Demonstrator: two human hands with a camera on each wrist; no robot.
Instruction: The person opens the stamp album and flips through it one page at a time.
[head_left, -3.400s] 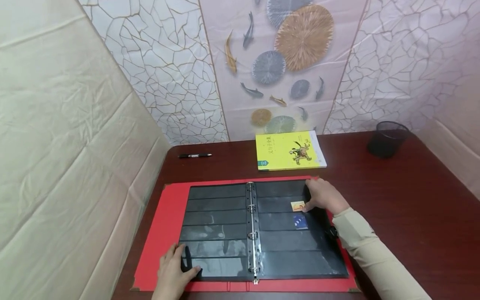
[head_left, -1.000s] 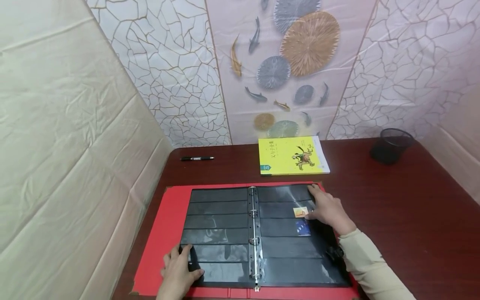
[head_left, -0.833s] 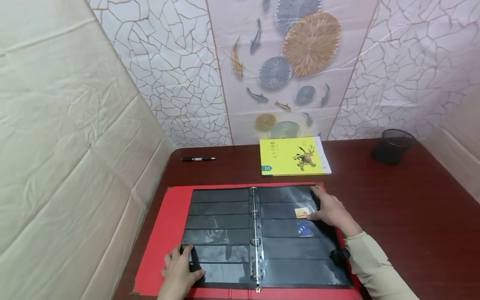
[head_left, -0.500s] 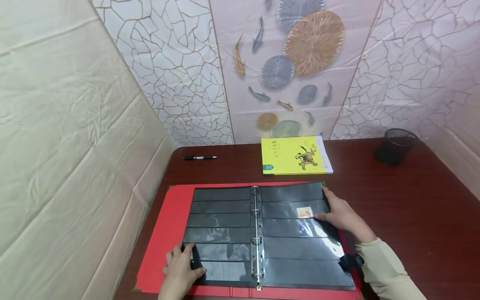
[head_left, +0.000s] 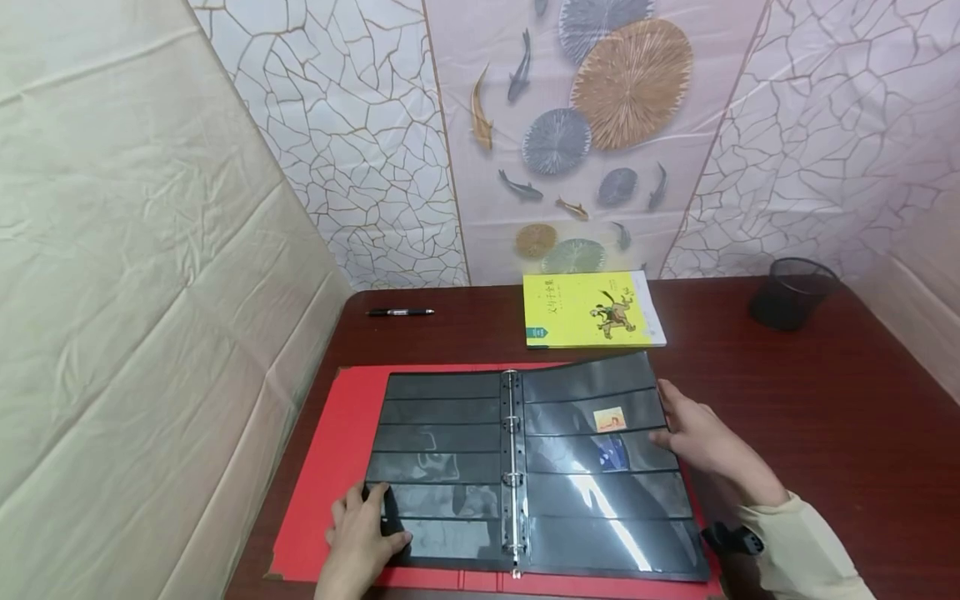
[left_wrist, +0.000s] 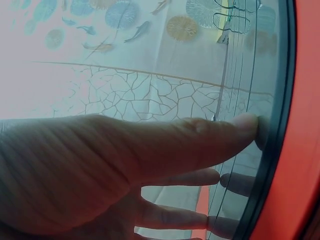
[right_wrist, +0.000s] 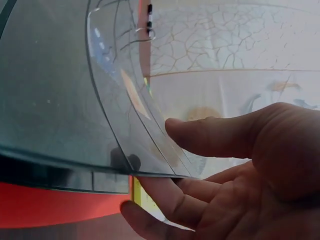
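Observation:
A red ring binder (head_left: pixel 318 467) lies spread on the table with black pocket pages on both sides. On the left page (head_left: pixel 435 412) rests my left hand (head_left: pixel 360 533), fingers spread, thumb tip touching the surface in the left wrist view. The right page (head_left: pixel 577 492) has its outer edge raised. My right hand (head_left: pixel 708 437) is at that edge; in the right wrist view its fingers (right_wrist: pixel 170 200) reach under the page and the thumb stands apart above it. A yellowish stamp (head_left: pixel 609 419) and a blue stamp (head_left: pixel 612 453) sit in pockets of this page.
Behind the binder lies a yellow book (head_left: pixel 588 308). A black pen (head_left: pixel 401 312) is at the back left, and a black mesh pen cup (head_left: pixel 791 293) stands at the back right. Fabric-covered walls bound the table (head_left: pixel 810 400) at the back and sides.
The right page's outer edge has risen and glare has spread across it. My right hand has shifted right, its thumb leaving the yellowish stamp. My left hand stays on the left page.

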